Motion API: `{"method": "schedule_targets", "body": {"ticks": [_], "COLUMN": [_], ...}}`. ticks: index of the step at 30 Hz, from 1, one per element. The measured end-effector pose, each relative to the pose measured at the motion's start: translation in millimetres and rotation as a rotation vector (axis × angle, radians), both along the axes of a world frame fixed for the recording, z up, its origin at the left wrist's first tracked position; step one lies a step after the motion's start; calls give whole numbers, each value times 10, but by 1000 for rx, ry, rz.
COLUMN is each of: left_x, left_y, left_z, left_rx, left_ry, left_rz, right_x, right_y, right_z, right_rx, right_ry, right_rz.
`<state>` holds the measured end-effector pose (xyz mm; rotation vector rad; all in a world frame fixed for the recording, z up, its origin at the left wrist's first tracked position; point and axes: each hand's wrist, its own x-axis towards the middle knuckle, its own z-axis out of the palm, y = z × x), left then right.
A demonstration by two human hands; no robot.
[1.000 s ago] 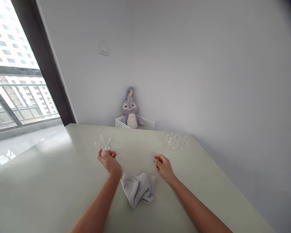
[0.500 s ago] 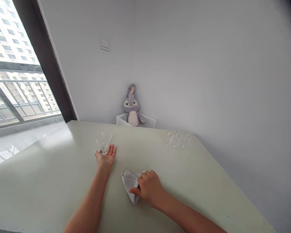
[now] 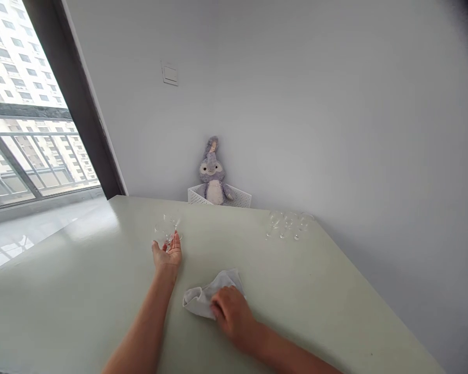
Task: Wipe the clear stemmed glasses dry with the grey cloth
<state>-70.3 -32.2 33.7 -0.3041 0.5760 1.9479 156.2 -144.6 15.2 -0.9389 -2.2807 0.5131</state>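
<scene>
- Cloth point(image 3: 215, 287) first: gray, rumpled, lying on the pale table point(image 3: 335, 301) near the person. Looks soft, thin and floppy, so I'd guess it weighs next to nothing and bunches up easily. Any fold should do as a handhold.
- Right hand point(image 3: 233, 314) is on it, knuckles up, fingers curled in like a loose fist with fabric bunched under them. Looks like a grip to me.
- Left hand point(image 3: 167, 254) is palm up, reaching to the clear stemmed glasses point(image 3: 164, 225) on the left. Fingers point forward right at the bases; can't tell if they're pinching one or just touching, and the count's a blur too.
- Those glasses look light, stiff, slick and pretty breakable imo. I'd take one low on the stem or by the foot, gently, and not squeeze the bowl.
- More clear goblets point(image 3: 289, 221) stand in a row at the far right, close together, so knocking them seems a risk.
</scene>
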Motion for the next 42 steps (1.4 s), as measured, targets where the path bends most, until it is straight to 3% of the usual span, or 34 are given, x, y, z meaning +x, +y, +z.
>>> {"method": "schedule_targets", "body": {"ticks": [3,5,9,12,14,17,20,23,30,33,37,40,42], "left_x": [57,156,521,867,1071,1265,1309,1277,1318,1338,1302,1254,1222], "left_y": [-11,-10,-45,-139,-220,-320,-365,-384,-485,-503,-493,-495,-501], "left_z": [25,37,28,-27,-75,-126,-123,-87,-77,-89,-29,56,102], "left_rx": [-3,20,145,238,280,317,313,290,296,305,300,410,478], "left_ry": [66,105,309,450,544,664,746,789,883,1025,1306,1346,1336], "left_rz": [-8,-8,-163,-347,-432,-530,-575,-593,-771,-815,-749,-724,-751], "right_x": [110,220,456,537,508,393,313,309,330,346,384,397,390], "right_y": [175,322,545,566,514,400,320,308,385,440,530,562,542], "right_z": [26,69,195,292,344,400,425,413,222,122,62,69,87], "right_rx": [-313,-435,-548,-541,-531,-545,-563,-634,-652,-654,-891,-1121,-1156], "right_ry": [329,579,1024,1204,1260,1186,971,834,796,733,890,1141,1185], "right_rz": [-221,-368,-576,-643,-603,-363,-120,-5,-38,-71,-46,-23,-5]}}
